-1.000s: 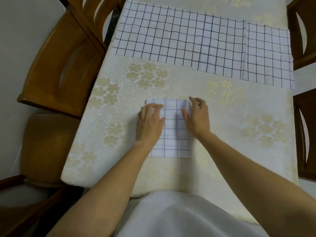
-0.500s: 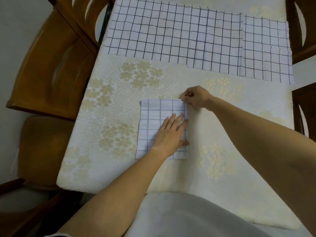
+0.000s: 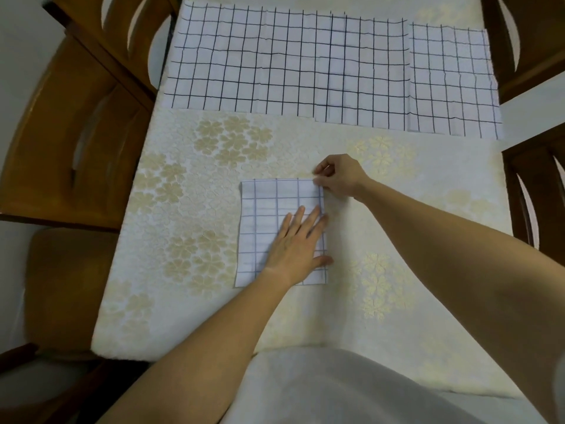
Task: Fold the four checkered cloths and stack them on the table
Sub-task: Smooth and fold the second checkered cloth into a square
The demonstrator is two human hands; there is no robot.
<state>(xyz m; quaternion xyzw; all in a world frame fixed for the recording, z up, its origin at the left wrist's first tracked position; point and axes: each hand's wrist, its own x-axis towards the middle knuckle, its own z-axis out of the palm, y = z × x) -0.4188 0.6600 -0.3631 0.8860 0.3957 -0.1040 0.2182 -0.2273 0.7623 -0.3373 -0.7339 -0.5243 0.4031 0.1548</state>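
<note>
Dining surface (image 3: 412, 234) under a cream covering with pale gold flower clusters; wooden chairs (image 3: 76, 133) pushed in at the left and right edges of the frame. Centre of frame, slightly low: one folded checkered cloth (image 3: 266, 209), a compact upright rectangle lying flat on the covering. Left hand (image 3: 295, 244) lies flat on its lower right part, fingers straight and slightly spread, thumb out at the right edge. It reads as a weight to keep the layers from sliding. Right hand (image 3: 341, 175) is at the cloth's upper right corner, fingertips drawn together on that corner in a pinch, likely squaring the layers so the edges match. Hands apart, one toward each end of the same right-hand edge, which is where the loose layers seem to meet. Across the top of the frame: spread checkered cloths (image 3: 275, 62), unfolded, laid in a row with overlaps and running nearly the full width, the rightmost cloth (image 3: 452, 81) showing as a narrower panel. Overlap lines suggest more than two; exact count not clear. The row sits well apart from the folded piece, presumably so that folding close to the person does not disturb it. Judgement: first cloth at or near its final fold and being tidied; no stack yet, the rest not begun. Next move probably calls for letting go of the corner without dragging it, then reaching to the far row. Fabric looks thin, so layers may creep if the pressing hand lifts first.
</note>
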